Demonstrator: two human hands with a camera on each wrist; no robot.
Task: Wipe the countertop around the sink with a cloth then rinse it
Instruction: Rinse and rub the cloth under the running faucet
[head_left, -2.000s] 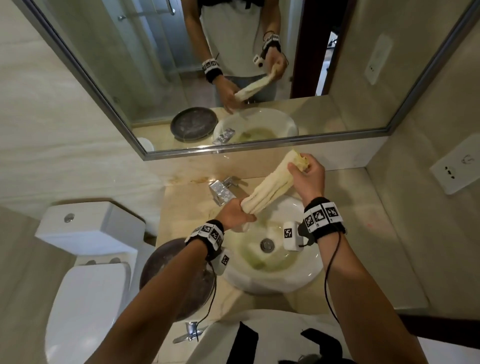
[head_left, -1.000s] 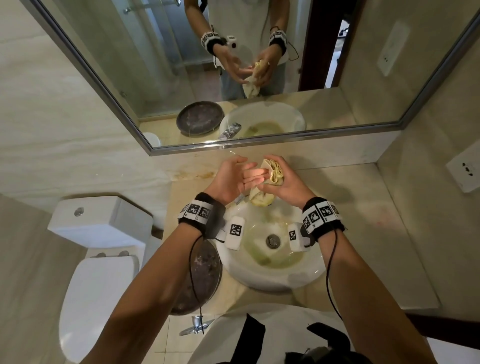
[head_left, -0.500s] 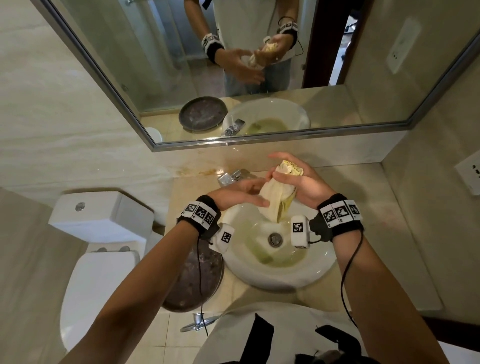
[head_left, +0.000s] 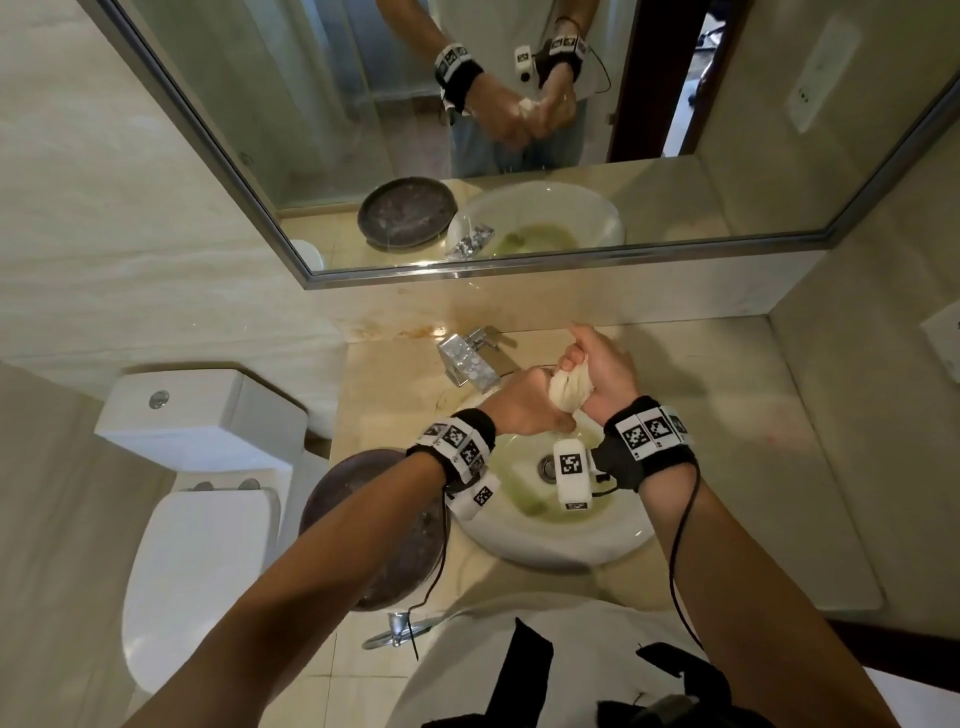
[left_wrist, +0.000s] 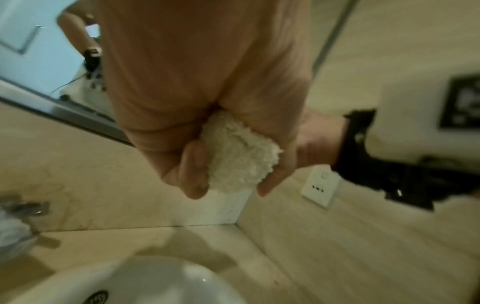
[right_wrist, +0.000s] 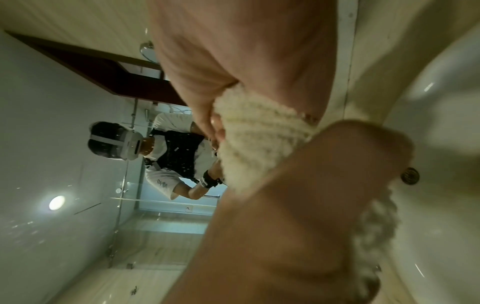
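**Both hands clamped on the cloth over the sink**

Gripping the cloth (head_left: 569, 391) from both ends, my hands sit close together above the back of the sink (head_left: 613, 545). My right hand (head_left: 605, 371) is fisted around the upper part, fingers curled tight, and my left hand (head_left: 524, 410) is wrapped around the lower part, just beside the right wrist. I see the cloth twisted into a short thick rope: spiral ridges show on it in the right wrist view (right_wrist: 259, 135). Its long axis runs steeply, top end tilted away from me toward the mirror (head_left: 363, 130), bottom end pointing down into the bowl. A frayed tuft pokes out below my left fist (left_wrist: 239, 156).

Inside the sink I see a yellowish stain or puddle around the drain (head_left: 546, 466); I cannot tell which. Its tap (head_left: 467, 361) stands at the back left rim, near my left hand. A dark round dish (head_left: 363, 530) rests on the counter (head_left: 753, 441) just left of the sink, partly hidden by my left forearm; what it holds I cannot make out.
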